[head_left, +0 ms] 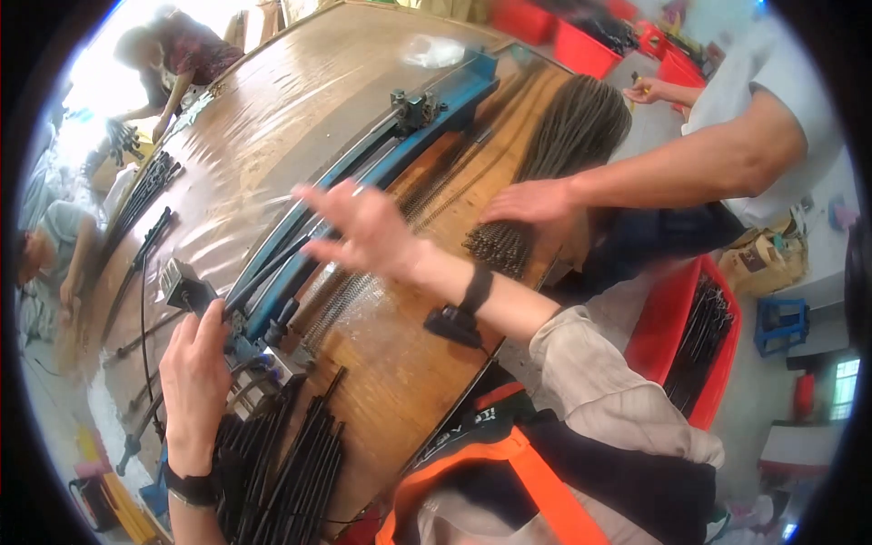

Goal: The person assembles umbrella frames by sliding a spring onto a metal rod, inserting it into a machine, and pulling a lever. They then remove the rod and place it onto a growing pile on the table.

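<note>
A long blue metal rail fixture [368,182] runs diagonally across the table, with a dark clamp block [413,111] near its far end. At its near end my left hand [195,377] is closed, fingers bent beside a metal block [186,289]; what they grip is hidden. My right hand [368,227], blurred by motion, hovers over the rail with fingers spread and nothing in them. A dark rod [277,256] lies along the rail. Several black rods [300,468] are piled close to my left wrist. Long coil springs [341,304] lie beside the rail.
A co-worker's hand [536,204] rests by a thick bundle of long springs [577,127] on the wooden table [409,363]. Red bins [658,341] stand at the right, one holding black rods. More rods [145,200] lie at the left, where other people sit.
</note>
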The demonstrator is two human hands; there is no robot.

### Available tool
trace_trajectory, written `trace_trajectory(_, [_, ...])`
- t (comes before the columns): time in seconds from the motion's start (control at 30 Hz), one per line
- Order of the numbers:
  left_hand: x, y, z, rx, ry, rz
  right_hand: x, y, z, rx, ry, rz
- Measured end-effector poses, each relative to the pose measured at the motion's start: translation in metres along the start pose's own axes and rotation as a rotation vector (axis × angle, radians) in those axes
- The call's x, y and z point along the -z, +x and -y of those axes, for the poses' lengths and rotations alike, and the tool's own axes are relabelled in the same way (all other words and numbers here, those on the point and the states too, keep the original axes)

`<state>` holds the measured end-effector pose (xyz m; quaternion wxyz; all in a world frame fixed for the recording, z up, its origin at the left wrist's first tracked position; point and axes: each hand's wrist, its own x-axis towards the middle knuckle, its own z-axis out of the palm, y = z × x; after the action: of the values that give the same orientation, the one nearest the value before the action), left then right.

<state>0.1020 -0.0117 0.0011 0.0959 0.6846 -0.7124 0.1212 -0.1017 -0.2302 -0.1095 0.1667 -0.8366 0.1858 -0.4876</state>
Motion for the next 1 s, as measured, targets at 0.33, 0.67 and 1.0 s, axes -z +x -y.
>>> trace_trajectory(0.33, [0.019, -0.025, 0.015, 0.066, 0.094, 0.003, -0.001, 0.006, 0.0, 0.158, 0.131, 0.054])
trace_trajectory(0.67, [0.037, -0.093, 0.018, 0.275, 0.076, -0.068, -0.048, -0.005, 0.054, 0.153, 0.447, 0.037])
trace_trajectory(1.0, [0.019, -0.103, 0.002, 0.219, -0.007, -0.045, -0.074, -0.013, 0.096, 0.301, 0.396, -0.056])
